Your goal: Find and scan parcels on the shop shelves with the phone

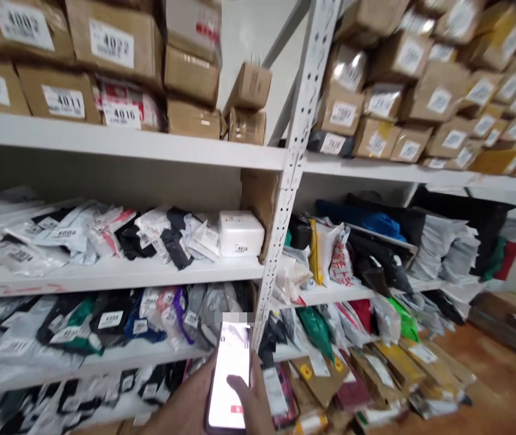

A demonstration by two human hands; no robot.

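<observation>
"Two hands were on the phone [222,396], weren't they?"

"Yes. The left hand [190,396] cradled its left edge and the right hand [258,399] lay along its right edge. Both were narrow, holding just that phone; how the fingers sat behind it, I couldn't tell."

"And where was it?"

"Out in front of the lower shelf [104,364], near that shelf's right end, just beside the white upright [276,241]. Above it, a white box [241,234] sat at the right end of the middle shelf [149,280], with bagged parcels [72,234] to its left."

"Which step did that look like?"

"Working the lit screen [231,359], I judged. Most of it was too bright to read."

"What did the next move call for?"

"A steady hold and one neat touch from the thumb [238,385], I'd have said."

"And the pose?"

"The left forearm [167,411] slanted up from the lower left. The right thumb bent inward over the screen's lower half; whether it touched the glass, I couldn't tell."
</observation>
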